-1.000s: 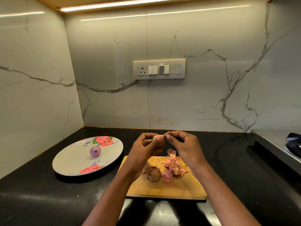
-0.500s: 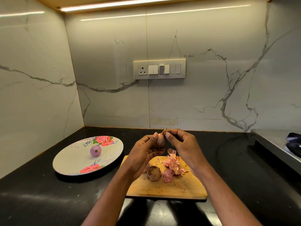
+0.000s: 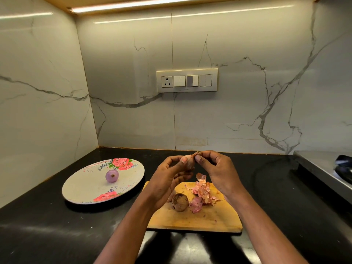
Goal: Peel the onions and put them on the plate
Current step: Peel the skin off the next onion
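On the black stone counter (image 3: 47,225), the left hand (image 3: 167,180) now cradles the small pink half-skinned onion (image 3: 188,162) upright; right hand (image 3: 215,168) fingertips pinch its dry tip, so peeling continues.

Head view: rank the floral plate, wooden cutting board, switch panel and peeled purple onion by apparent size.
1-2. Round floral plate and wooden cutting board: too alike to rank.
3. Cream wall switch panel, though it sits farther away.
4. Peeled purple onion on the plate.
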Available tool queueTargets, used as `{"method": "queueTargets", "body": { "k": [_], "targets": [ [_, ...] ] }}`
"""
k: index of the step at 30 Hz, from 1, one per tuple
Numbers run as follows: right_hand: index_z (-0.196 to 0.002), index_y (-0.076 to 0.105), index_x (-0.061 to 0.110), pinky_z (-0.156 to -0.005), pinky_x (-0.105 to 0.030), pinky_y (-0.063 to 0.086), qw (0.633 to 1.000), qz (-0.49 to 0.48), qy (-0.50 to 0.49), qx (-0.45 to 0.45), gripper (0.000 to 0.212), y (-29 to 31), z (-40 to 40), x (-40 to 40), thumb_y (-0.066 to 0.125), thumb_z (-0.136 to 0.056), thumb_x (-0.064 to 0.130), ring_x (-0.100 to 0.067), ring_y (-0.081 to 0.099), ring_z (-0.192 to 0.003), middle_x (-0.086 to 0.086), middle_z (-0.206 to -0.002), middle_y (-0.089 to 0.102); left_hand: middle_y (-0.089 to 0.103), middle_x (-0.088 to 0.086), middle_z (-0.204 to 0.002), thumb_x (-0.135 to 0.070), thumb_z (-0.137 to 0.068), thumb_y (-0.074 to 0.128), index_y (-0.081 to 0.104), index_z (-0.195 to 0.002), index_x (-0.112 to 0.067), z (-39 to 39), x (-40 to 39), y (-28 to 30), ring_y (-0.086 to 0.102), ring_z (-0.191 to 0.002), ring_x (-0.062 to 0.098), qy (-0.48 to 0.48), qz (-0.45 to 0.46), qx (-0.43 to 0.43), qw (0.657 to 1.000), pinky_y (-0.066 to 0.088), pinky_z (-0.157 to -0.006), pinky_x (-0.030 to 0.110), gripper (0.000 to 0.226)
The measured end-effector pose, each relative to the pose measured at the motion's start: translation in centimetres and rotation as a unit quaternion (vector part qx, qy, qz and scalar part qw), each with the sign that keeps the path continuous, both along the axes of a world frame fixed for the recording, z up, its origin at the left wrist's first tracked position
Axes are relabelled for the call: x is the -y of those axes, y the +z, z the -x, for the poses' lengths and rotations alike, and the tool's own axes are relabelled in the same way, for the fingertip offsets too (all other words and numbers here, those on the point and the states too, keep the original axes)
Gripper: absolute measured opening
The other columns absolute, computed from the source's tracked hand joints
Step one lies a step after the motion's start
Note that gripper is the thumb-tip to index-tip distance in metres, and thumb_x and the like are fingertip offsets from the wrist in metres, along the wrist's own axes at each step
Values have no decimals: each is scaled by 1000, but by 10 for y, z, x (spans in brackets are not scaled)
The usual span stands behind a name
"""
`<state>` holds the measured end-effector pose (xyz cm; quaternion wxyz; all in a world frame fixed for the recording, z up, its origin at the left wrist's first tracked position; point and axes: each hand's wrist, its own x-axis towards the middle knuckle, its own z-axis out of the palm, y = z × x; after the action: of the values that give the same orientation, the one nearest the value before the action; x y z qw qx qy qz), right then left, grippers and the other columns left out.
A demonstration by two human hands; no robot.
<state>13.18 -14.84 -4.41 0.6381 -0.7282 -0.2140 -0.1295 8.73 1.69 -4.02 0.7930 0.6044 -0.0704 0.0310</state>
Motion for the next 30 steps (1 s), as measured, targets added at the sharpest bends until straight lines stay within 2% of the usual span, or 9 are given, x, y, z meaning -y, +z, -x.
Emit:
{"method": "queueTargets", "body": {
  "k": [4,8,11,16,22,25,30],
  "targets": [
    [-110,73,19,-66,-13,53,1000,1,0,8,18,-2,0,-2,65,-95,26,-6,66,-98,5,-101,73,69,15,-113,-29,-82,65,58,-122,-10,0,0,1,73,-99,25,-3,25,-6,1000,58,-82,28,45],
    [-104,75,25,-77,-25,59,1000,0,23,0,19,-2,2,-5,72,-88,34,-8,68,-98,8,-98,75,70,15,-114,-26,-84,65,63,-118,-8,0,-2,0,72,-101,23,0,35,-9,999,58,-80,27,38],
    [-98,78,25,-67,-17,56,999,-29,21,-10,13,-1,2,-3,75,-86,28,-7,69,-95,7,-93,76,71,13,-114,-23,-85,66,67,-117,-10,-1,-2,-1,71,-103,20,-4,31,-7,999,57,-81,26,34],
    [-99,79,28,-67,-12,53,999,-34,38,-13,14,0,3,1,74,-86,27,-3,66,-101,11,-97,76,68,12,-117,-24,-81,69,60,-121,-11,-1,-1,0,72,-100,20,20,28,-8,999,58,-82,27,43],
    [-100,78,26,-68,-14,55,999,6,24,29,14,-2,1,1,74,-87,23,-1,68,-94,12,-93,77,72,11,-98,-35,-94,59,64,-119,-2,-2,-3,0,69,-85,17,26,10,-29,999,57,-76,26,41],
    [-99,78,29,-73,-15,55,998,31,13,55,14,-3,1,0,73,-89,22,0,68,-93,13,-93,76,74,12,-97,-38,-97,55,67,-117,-3,-2,-4,0,71,-91,21,31,6,-37,999,57,-80,28,42],
    [-103,76,29,-76,-11,52,993,78,-18,87,14,-5,0,-1,70,-91,25,4,65,-94,18,-93,73,70,14,-110,-35,-96,58,66,-118,-5,-3,-2,0,69,-100,23,35,29,-47,998,57,-84,29,38]
  ]
}}
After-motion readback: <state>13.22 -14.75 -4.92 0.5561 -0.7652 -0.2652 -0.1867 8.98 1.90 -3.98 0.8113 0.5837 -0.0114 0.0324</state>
